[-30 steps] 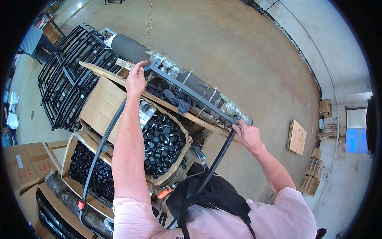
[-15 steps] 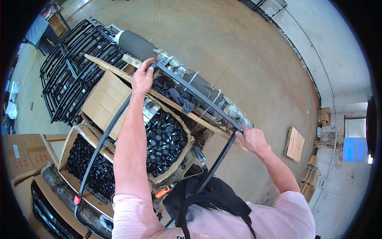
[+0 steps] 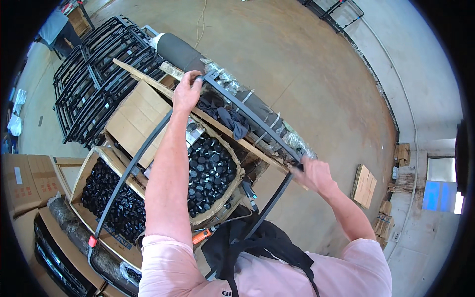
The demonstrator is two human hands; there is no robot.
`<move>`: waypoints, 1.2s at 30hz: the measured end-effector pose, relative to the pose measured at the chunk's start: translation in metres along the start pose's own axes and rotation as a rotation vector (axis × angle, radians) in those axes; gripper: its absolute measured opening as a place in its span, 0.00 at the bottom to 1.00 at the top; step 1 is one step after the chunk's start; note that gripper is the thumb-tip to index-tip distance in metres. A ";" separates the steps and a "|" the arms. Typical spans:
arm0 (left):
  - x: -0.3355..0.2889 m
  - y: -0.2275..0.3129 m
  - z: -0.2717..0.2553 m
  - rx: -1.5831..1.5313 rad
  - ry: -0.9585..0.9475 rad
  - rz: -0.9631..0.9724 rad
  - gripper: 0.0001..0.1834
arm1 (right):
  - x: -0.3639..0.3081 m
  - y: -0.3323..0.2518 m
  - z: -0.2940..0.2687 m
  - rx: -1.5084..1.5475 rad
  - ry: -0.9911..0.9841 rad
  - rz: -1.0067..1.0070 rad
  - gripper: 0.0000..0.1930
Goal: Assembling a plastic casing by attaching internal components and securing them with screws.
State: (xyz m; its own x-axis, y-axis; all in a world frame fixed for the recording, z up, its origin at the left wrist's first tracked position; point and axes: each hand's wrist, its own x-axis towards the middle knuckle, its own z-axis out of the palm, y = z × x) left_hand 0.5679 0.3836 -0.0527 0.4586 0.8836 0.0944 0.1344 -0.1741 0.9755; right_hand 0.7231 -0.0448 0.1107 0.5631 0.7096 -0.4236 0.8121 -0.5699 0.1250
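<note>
A dark grey metal tube frame [image 3: 255, 118] lies across in front of me, its bent side tube curving down at the left. At its far left corner my left hand [image 3: 187, 92] is closed on a small black knob. My right hand [image 3: 315, 175], slightly blurred, is closed at the right corner around another black knob [image 3: 300, 167]. Below and partly behind my left forearm is a carton of black knobs [image 3: 212, 171], some with pale metal studs. A second carton [image 3: 76, 190] to its left holds many small black parts.
An orange-handled tool [image 3: 202, 236] lies near my waist. A wooden board [image 3: 237, 139] and a plastic-wrapped dark roll [image 3: 180, 52] run behind the frame. Black metal racks [image 3: 99, 79] are stacked at the far left, near another person [image 3: 58, 32]. Flat cardboard [image 3: 363, 185] lies on the floor at right.
The view has shifted slightly, so the scene sits a little to the right. Both hands stay at the same frame corners; my right hand has turned and its fingers blur.
</note>
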 end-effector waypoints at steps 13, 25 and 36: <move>0.001 0.005 -0.003 0.057 -0.008 0.055 0.16 | -0.005 0.022 0.020 -0.091 0.110 -0.197 0.10; -0.006 0.012 0.006 0.117 -0.014 0.076 0.18 | -0.003 0.037 0.038 -0.151 0.078 -0.182 0.11; 0.012 0.048 0.011 0.464 -0.163 -0.024 0.50 | 0.020 0.043 0.033 -0.025 -0.098 -0.216 0.22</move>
State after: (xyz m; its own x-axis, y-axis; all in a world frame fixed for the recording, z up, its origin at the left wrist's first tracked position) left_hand 0.5899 0.3812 -0.0065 0.5771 0.8166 0.0043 0.5069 -0.3624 0.7821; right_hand 0.7643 -0.0688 0.0779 0.3590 0.7698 -0.5277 0.9165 -0.3977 0.0433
